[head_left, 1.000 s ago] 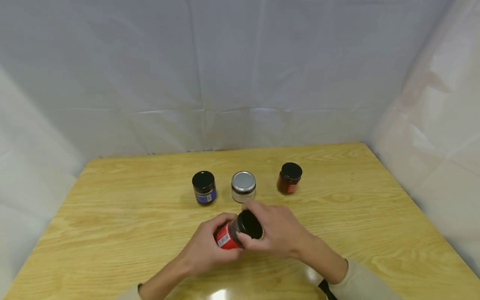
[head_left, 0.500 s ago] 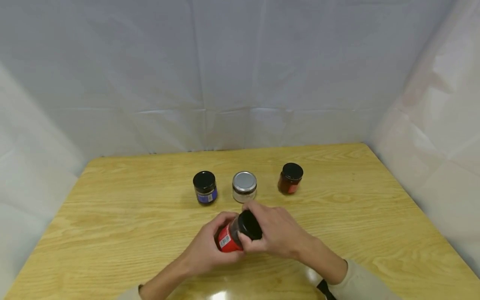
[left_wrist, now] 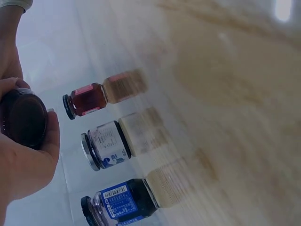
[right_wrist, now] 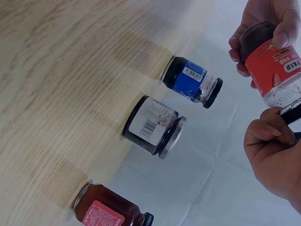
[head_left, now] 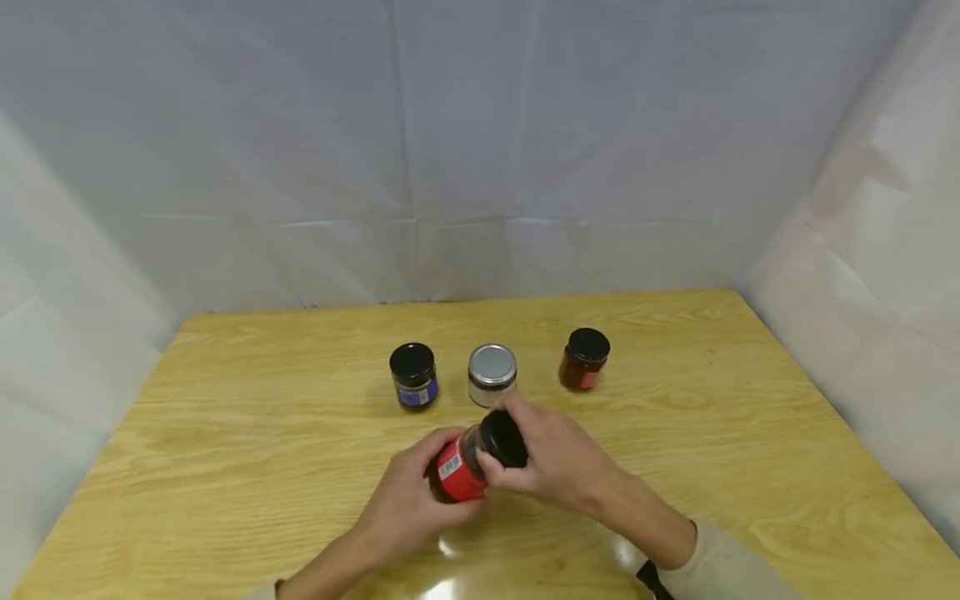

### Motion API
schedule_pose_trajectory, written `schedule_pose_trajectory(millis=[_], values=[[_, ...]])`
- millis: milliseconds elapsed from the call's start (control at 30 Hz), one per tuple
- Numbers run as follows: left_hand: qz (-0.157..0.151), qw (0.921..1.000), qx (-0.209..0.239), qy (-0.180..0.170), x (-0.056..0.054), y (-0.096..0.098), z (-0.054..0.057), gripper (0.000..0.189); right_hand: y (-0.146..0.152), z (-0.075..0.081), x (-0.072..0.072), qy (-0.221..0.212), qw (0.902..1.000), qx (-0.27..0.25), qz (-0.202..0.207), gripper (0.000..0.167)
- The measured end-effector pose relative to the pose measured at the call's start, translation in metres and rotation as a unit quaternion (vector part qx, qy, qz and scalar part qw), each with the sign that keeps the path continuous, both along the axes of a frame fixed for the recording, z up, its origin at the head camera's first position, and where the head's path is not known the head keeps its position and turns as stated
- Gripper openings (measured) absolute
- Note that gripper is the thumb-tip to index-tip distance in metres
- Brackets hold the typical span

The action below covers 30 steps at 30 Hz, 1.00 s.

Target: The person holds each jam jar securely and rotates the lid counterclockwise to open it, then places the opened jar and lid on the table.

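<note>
Left hand (head_left: 405, 498): curled round the body of the red jar (head_left: 461, 470).
Right hand (head_left: 561, 460): fingers and thumb gripping its black lid (head_left: 504, 439).
Red jar: tilted between both hands, off the table (head_left: 690, 467), in front of the silver-lidded jar (head_left: 492, 367).
Row behind: blue jar (head_left: 415, 387) left, silver-lidded jar middle, brown jar (head_left: 581, 372) right, all upright, lidded, apart.

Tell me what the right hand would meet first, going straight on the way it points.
The right hand grips the black lid, so that comes first. Just beyond, the red-labelled jar and left hand lie roughly in line, though depth is hard to judge.
</note>
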<state>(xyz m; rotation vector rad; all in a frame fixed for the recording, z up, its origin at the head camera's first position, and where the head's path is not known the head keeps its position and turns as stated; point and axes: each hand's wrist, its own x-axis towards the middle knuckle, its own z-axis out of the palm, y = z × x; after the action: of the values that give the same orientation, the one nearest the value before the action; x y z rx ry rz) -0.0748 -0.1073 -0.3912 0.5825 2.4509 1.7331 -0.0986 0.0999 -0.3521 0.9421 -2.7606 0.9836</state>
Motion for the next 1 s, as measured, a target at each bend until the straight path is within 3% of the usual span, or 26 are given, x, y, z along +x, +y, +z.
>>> schedule_pose_trajectory(millis=[233, 400, 767, 1000], values=[[0.027, 0.9989, -0.035, 0.014, 0.001, -0.003, 0.006, 0.061, 0.002, 0.005, 0.0, -0.048, 0.9986, -0.005, 0.023, 0.042], [0.035, 0.9977, -0.054, 0.021, 0.001, -0.005, 0.008, 0.061, 0.008, 0.013, -0.003, -0.07, 0.9963, 0.031, 0.039, 0.047], [0.02, 0.9967, -0.075, 0.023, -0.001, -0.008, 0.006, 0.06, 0.02, 0.022, -0.012, -0.11, 0.9858, 0.036, 0.121, 0.066], [0.018, 0.9922, -0.113, 0.05, -0.003, -0.007, 0.003, 0.06, 0.024, 0.021, -0.016, -0.105, 0.9812, 0.018, 0.161, 0.059]])
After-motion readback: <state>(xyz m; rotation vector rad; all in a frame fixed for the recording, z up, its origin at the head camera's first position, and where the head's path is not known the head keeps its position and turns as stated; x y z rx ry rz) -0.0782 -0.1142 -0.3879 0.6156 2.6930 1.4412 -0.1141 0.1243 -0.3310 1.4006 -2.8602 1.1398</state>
